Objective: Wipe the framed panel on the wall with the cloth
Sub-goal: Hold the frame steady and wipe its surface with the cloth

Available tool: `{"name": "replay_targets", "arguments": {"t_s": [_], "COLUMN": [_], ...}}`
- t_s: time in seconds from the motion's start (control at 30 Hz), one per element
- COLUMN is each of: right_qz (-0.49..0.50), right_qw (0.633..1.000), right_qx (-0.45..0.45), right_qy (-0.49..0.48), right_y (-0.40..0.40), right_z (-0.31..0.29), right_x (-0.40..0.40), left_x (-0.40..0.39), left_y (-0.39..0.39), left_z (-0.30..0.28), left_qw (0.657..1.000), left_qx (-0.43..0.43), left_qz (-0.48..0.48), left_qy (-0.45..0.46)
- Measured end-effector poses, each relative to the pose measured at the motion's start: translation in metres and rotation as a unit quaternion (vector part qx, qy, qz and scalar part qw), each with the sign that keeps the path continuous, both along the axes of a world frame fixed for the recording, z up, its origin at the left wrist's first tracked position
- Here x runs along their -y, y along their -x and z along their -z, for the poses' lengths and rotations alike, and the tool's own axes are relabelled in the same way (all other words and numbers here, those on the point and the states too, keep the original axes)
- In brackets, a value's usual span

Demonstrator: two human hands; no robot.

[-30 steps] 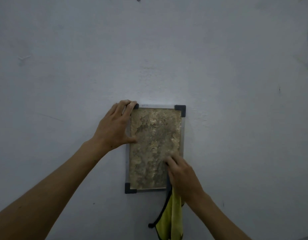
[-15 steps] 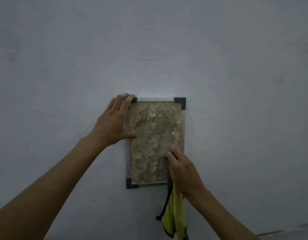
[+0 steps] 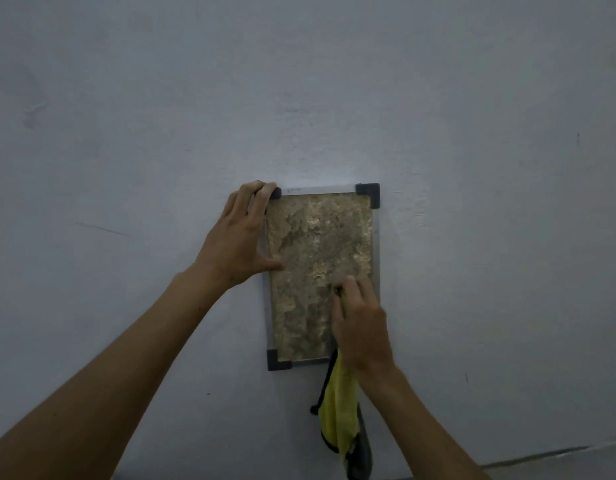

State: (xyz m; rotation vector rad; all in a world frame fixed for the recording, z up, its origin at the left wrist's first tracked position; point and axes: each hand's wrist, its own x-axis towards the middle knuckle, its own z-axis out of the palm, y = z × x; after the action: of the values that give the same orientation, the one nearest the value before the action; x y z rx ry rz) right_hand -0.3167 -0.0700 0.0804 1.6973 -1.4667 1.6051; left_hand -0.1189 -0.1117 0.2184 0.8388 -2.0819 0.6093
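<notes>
Framed panel [image 3: 320,271] hangs upright on the grey wall [image 3: 126,133], mottled gold-brown face, dark plastic corner caps. My left hand [image 3: 239,242] grips its upper-left edge: fingers curled over the top corner, thumb laid across the face. Judgement: this steadies the frame so wiping pressure doesn't swing or shift it. My right hand [image 3: 360,327] presses the yellow cloth [image 3: 337,414] against the lower-right of the face, fingers bent over the wad; the loose tail, dark-edged, hangs below the frame. Whether the fingers truly clamp the cloth or only pin it flat, I cannot tell.

Against half a second earlier: right hand slightly higher on the face, stroke running upward. Left hand unchanged.
</notes>
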Motion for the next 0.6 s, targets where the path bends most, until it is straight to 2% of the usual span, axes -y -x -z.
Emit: {"name": "replay_targets", "arguments": {"t_s": [0.07,0.13,0.27,0.4,0.6], "right_qz": [0.025,0.049,0.042,0.007,0.044], "right_qw": [0.994,0.986,0.984,0.999,0.977], "right_qx": [0.100,0.149,0.167,0.051,0.204], "right_qy": [0.029,0.051,0.047,0.000,0.044], "right_y": [0.015,0.018,-0.015,-0.032,-0.004], "right_z": [-0.001,0.000,0.000,0.011,0.006], "right_x": [0.000,0.001,0.005,0.004,0.002], "left_x": [0.000,0.000,0.001,0.002,0.001], "left_y": [0.000,0.000,0.001,-0.001,0.000], "left_z": [0.000,0.000,0.000,0.001,0.000], "left_qw": [1.000,1.000,1.000,1.000,1.000], "left_qx": [0.000,-0.004,-0.003,0.001,-0.002], "left_qz": [-0.001,-0.002,-0.004,-0.006,0.002], "left_qy": [-0.002,-0.004,-0.006,-0.001,0.000]}}
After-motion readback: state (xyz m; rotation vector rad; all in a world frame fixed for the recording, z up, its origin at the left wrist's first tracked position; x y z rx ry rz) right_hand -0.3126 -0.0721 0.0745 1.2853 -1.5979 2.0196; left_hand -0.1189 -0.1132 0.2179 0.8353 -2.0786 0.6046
